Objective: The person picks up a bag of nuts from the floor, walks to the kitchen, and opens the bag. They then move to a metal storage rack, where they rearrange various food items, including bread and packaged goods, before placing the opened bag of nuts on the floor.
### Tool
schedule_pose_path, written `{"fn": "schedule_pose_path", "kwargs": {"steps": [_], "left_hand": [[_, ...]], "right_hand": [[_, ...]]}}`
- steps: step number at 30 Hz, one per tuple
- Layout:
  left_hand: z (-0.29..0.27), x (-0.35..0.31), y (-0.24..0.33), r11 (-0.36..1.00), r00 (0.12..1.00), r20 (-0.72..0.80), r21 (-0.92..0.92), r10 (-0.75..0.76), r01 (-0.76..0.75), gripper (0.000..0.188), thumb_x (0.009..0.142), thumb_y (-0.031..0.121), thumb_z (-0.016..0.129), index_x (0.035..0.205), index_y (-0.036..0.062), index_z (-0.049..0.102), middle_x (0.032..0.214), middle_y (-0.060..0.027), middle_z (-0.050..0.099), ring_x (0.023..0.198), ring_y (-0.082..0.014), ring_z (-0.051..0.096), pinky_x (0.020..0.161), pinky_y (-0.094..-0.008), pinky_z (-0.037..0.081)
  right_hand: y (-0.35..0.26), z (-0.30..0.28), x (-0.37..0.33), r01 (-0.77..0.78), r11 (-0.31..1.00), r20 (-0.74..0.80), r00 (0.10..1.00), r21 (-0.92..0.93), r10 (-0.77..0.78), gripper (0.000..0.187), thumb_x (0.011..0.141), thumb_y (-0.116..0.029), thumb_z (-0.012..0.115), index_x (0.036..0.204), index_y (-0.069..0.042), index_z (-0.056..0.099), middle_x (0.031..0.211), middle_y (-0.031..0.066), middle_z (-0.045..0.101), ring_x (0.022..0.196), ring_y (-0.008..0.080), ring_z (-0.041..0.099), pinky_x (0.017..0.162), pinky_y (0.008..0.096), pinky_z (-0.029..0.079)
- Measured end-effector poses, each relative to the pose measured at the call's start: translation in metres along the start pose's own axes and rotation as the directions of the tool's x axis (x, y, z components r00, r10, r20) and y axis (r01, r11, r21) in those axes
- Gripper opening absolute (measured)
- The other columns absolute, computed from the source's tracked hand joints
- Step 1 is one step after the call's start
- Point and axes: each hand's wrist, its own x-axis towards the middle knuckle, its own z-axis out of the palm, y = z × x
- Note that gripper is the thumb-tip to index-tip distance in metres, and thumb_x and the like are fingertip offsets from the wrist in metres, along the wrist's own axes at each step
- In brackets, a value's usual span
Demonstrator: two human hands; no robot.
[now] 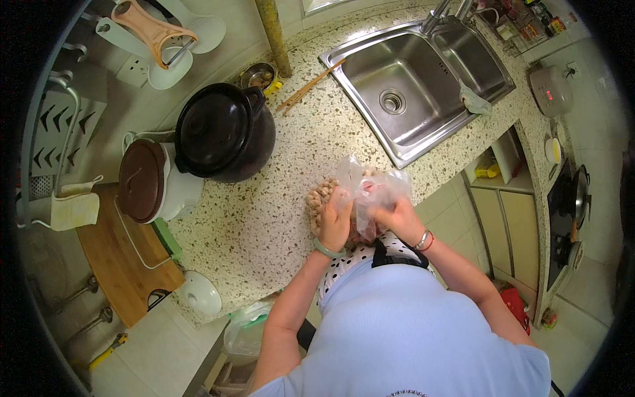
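At the counter's front edge, a thin clear plastic bag (pixel 368 198) is gathered between my two hands. My left hand (pixel 336 223), a pale green bangle at its wrist, is closed on the bag's left side. On the other side my right hand (pixel 399 220), with a silver bracelet and a red cord, pinches the film. Small tan, lumpy pieces that look like unshelled peanuts (pixel 320 198) show beside my left fingers; whether they lie inside a bag is unclear. Something reddish-brown shows below the film, mostly hidden by my hands.
A black lidded pot (pixel 221 135) and a white pot with a brown lid (pixel 149 182) stand left. Chopsticks (pixel 311 87) lie beside the steel sink (pixel 397 155). A wooden board (pixel 122 255) and a white lid (pixel 200 293) are at the near left.
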Motion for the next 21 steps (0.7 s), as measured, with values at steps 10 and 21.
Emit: {"fn": "schedule_pose_path", "kwargs": {"steps": [10, 21], "left_hand": [[0.004, 0.000, 0.001, 0.682, 0.984, 0.040, -0.717, -0.171, 0.147, 0.037, 0.100, 0.023, 0.041, 0.124, -0.0027, 0.051, 0.131, -0.0178, 0.053, 0.120, -0.0273, 0.051, 0.107, -0.0388, 0.035], [-0.019, 0.003, -0.028, 0.290, 0.997, 0.078, -0.955, 0.023, 0.068, 0.022, 0.099, 0.029, 0.044, 0.096, 0.0081, 0.051, 0.076, -0.0041, 0.054, 0.085, -0.0230, 0.059, 0.092, -0.0388, 0.046]], "right_hand": [[-0.001, 0.001, 0.017, -0.106, 0.716, -0.121, 0.958, 0.690, 0.259, 0.032, 0.089, -0.009, 0.051, 0.119, 0.000, 0.052, 0.113, 0.0080, 0.061, 0.106, 0.0191, 0.057, 0.098, 0.0375, 0.043], [-0.025, -0.014, 0.012, 0.284, 0.950, 0.094, 0.957, -0.126, -0.274, 0.021, 0.078, 0.000, 0.050, 0.096, -0.006, 0.059, 0.114, 0.0103, 0.064, 0.109, 0.0235, 0.059, 0.100, 0.0375, 0.042]]}}
